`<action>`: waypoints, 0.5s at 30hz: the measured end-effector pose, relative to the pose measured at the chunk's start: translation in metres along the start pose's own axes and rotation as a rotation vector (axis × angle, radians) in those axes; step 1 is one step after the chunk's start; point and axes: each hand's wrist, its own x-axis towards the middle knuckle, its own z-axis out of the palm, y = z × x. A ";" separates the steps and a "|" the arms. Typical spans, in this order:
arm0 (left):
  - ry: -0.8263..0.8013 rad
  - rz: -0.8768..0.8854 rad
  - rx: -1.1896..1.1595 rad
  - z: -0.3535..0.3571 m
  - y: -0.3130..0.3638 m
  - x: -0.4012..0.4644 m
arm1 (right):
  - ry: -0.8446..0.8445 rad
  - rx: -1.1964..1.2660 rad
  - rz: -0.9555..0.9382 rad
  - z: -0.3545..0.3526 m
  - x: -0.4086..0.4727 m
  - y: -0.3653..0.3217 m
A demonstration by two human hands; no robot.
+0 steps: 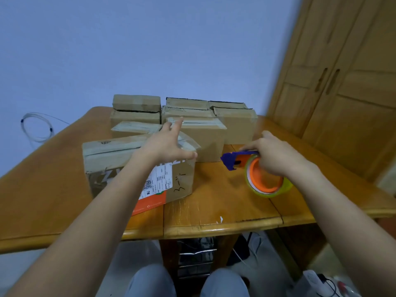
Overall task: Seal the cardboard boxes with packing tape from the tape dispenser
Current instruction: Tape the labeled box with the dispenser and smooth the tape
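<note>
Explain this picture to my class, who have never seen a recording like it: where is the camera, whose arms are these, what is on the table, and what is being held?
There is no machine here. The one picture comes from a camera worn on a person's head, looking forward and down, so the two bare arms and the knees below are that person's own. A wooden table carries several cardboard boxes. The nearest box, with a printed label on its front, lies under the left hand, whose fingers are spread flat over its top. More boxes are stacked behind it. The right hand grips a tape dispenser, blue and orange, with a roll of tape on it.
</note>
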 end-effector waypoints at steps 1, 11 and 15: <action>-0.002 0.004 0.003 -0.001 0.001 -0.001 | -0.031 0.091 0.023 0.001 0.006 0.013; -0.133 0.154 -0.050 -0.012 0.000 -0.015 | -0.067 0.638 0.393 0.087 0.058 0.063; -0.224 0.226 -0.149 -0.020 -0.005 -0.023 | 0.019 0.518 0.394 0.104 0.070 0.067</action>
